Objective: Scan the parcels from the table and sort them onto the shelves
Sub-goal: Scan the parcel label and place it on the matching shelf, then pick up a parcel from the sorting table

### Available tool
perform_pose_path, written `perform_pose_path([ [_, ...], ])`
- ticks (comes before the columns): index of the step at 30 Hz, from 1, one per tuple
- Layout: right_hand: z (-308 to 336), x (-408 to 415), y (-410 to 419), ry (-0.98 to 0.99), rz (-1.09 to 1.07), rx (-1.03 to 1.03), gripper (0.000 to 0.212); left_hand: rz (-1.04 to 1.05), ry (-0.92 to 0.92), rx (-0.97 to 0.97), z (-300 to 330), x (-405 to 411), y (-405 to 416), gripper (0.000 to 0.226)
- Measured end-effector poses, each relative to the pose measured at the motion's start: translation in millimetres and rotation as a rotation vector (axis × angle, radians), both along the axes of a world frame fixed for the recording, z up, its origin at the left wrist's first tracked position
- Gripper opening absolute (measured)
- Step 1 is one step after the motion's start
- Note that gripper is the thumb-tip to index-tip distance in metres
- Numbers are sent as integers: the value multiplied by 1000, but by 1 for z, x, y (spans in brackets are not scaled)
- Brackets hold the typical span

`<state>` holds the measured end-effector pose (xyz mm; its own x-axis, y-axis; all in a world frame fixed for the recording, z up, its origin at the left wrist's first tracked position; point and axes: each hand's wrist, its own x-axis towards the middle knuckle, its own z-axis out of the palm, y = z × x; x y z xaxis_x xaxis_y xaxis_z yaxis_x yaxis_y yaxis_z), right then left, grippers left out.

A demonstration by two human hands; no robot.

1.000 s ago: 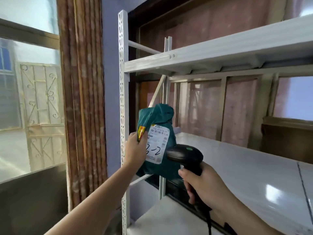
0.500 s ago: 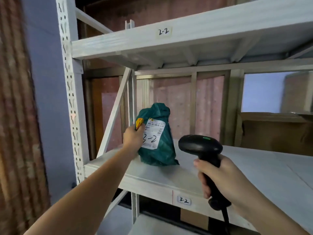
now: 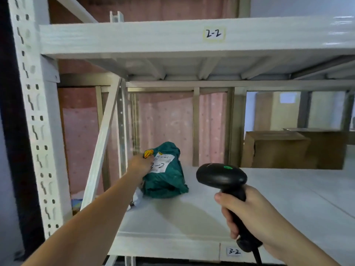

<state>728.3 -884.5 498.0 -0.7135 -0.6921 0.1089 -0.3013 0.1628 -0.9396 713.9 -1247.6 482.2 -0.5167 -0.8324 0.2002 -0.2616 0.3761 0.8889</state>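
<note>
A: Far left of the left hand [image 3: 139, 164]: white slotted upright [image 3: 33, 120] of the rack, with a slanted brace [image 3: 99, 148] running down just behind the forearm

B: And the left hand itself?

A: Stretched deep over the shelf [image 3: 201, 214], resting against the upper left corner of a teal parcel [image 3: 166, 177]. Fingers mostly hidden behind the bag, so cannot tell whether gripping or merely touching

B: Parcel's place?

A: Just right of that hand, standing on the shelf toward the back left, white label [image 3: 160, 164] facing the camera with handwriting on it and a yellow sticker [image 3: 148, 153] at the fingertips. Some crumpled scraps below the wrist, too blurred to name

B: Further right?

A: Right hand [image 3: 247, 212] nearer the camera, fingers curled firmly round the handle of a black scanner [image 3: 221, 177], head above the fist, green dot on top, cable dropping below. Well apart from the parcel

B: Beyond it?

A: Up and right of the right hand, cardboard boxes [image 3: 276, 148] at the shelf's back. Above both hands, an upper shelf tagged "2-2" [image 3: 213, 33]; below the right hand, the front edge tagged "3-2" [image 3: 234, 251]
</note>
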Motion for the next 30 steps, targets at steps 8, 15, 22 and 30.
perform_pose_path([
  [8,3,26,-19,82,-103,-29,27,-56,-209,-304,16,-7,1,39],
  [15,0,45,28,78,-286,1,27,-463,-292,-856,48,-18,124,66],
  [22,-9,65,153,38,-545,21,18,-877,-296,-983,24,-73,324,72],
  [30,-10,112,351,-53,-968,166,22,-1197,-185,-947,-17,-94,595,56],
])
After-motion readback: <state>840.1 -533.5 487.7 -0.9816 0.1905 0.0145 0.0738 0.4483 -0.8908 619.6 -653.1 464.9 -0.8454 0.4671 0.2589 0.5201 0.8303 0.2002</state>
